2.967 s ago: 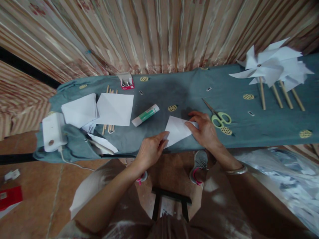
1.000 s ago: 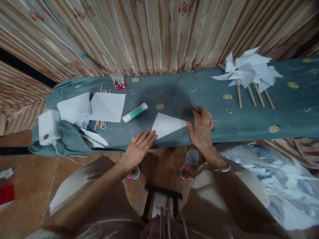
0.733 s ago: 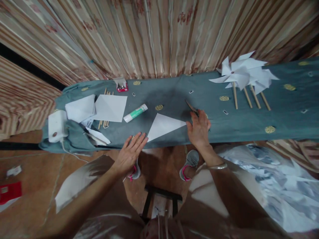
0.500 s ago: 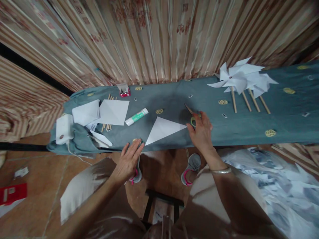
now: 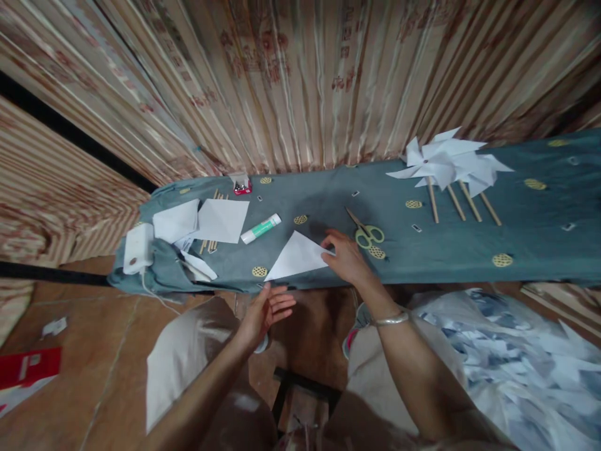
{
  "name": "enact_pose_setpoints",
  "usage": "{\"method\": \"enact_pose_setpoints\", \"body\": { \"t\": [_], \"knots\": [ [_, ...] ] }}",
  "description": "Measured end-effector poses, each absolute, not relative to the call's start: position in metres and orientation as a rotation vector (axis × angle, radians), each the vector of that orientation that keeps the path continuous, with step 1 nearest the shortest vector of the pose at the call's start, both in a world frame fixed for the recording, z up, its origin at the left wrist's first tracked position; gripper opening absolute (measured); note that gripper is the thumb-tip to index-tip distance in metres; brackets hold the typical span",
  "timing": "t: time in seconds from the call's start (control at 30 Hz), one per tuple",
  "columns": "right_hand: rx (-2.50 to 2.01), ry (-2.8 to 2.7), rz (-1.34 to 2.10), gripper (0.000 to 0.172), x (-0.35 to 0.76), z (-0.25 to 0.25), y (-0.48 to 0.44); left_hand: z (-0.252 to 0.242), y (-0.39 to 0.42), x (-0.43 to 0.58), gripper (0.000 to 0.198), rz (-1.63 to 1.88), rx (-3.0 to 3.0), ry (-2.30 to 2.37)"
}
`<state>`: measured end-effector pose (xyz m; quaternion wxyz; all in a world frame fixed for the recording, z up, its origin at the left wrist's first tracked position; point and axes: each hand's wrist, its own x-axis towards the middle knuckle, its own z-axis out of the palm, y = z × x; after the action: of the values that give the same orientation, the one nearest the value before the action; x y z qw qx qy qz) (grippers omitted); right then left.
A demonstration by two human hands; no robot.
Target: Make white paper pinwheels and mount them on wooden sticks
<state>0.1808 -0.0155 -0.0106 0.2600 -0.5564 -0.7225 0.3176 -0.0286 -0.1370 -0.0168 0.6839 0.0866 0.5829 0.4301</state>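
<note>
A white paper folded into a triangle (image 5: 297, 257) lies near the front edge of the grey-blue cloth-covered board (image 5: 451, 244). My right hand (image 5: 345, 258) rests on the triangle's right corner, fingers curled over the paper. My left hand (image 5: 267, 310) hangs just below the board's front edge, palm turned up, fingers spread, holding nothing. Green-handled scissors (image 5: 366, 233) lie on the cloth just right of my right hand, untouched.
A glue stick (image 5: 261, 228), white paper sheets (image 5: 206, 220) over wooden sticks, a small red box (image 5: 242, 185) and a white device (image 5: 137, 248) lie at the left. Several finished paper pinwheels (image 5: 446, 164) on sticks lie at the right. Paper scraps fill a bag (image 5: 516, 351) at lower right.
My right hand left the scissors and moved left onto the triangle's corner. My left hand slid off the paper and dropped below the board's edge. The view tilted up.
</note>
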Motion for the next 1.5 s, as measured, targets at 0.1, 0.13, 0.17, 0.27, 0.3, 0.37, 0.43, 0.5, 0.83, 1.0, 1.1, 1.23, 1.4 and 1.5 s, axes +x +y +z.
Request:
{"method": "enact_pose_setpoints", "body": {
  "t": [0.1, 0.13, 0.17, 0.27, 0.3, 0.37, 0.43, 0.5, 0.83, 1.0, 1.1, 1.23, 1.4, 1.5],
  "knots": [
    [-1.449, -1.941, 0.912, 0.014, 0.185, -0.007, -0.014, -0.005, -0.136, -0.023, 0.053, 0.965, 0.090, 1.180],
    [-1.411, -1.915, 0.943, 0.012, 0.188, -0.006, -0.014, 0.000, -0.136, -0.022, 0.055, 0.974, 0.082, 1.122],
    [-1.359, -1.869, 0.985, 0.010, 0.190, -0.004, -0.014, 0.004, -0.135, -0.020, 0.056, 0.987, 0.090, 1.062],
    [-1.173, -1.636, 1.131, 0.006, 0.199, 0.000, -0.014, 0.015, -0.130, -0.015, 0.055, 1.031, 0.164, 0.913],
    [-1.124, -1.555, 1.164, 0.006, 0.202, 0.001, -0.014, 0.018, -0.127, -0.013, 0.056, 1.048, 0.189, 0.882],
    [-1.079, -1.435, 1.192, 0.008, 0.208, 0.002, -0.012, 0.025, -0.116, -0.008, 0.057, 1.075, 0.218, 0.850],
    [-1.064, -1.353, 1.203, 0.009, 0.213, 0.003, -0.010, 0.032, -0.101, -0.002, 0.054, 1.093, 0.222, 0.845],
    [-1.056, -1.312, 1.202, 0.009, 0.218, 0.004, -0.008, 0.040, -0.085, 0.006, 0.048, 1.112, 0.220, 0.841],
    [-1.219, -1.357, 0.986, 0.006, 0.240, 0.004, -0.006, 0.042, -0.001, 0.037, 0.019, 1.109, 0.345, 0.988],
    [-1.313, -1.266, 0.917, 0.021, 0.241, -0.002, 0.000, 0.024, 0.019, 0.044, 0.022, 1.221, 0.398, 0.976],
    [-1.347, -0.980, 0.970, 0.046, 0.232, -0.006, 0.007, 0.016, 0.026, 0.045, 0.023, 1.366, 0.337, 0.997],
    [-1.247, -0.618, 1.117, 0.055, 0.209, -0.005, 0.013, 0.012, 0.032, 0.044, 0.026, 1.418, 0.301, 0.955],
    [-1.179, -0.593, 1.305, 0.046, 0.174, 0.003, 0.014, 0.014, 0.032, 0.045, 0.028, 1.472, 0.356, 0.968],
    [-1.220, -0.569, 1.275, 0.043, 0.161, 0.004, 0.016, 0.016, 0.030, 0.042, 0.025, 1.489, 0.392, 0.979]
  ]
}}
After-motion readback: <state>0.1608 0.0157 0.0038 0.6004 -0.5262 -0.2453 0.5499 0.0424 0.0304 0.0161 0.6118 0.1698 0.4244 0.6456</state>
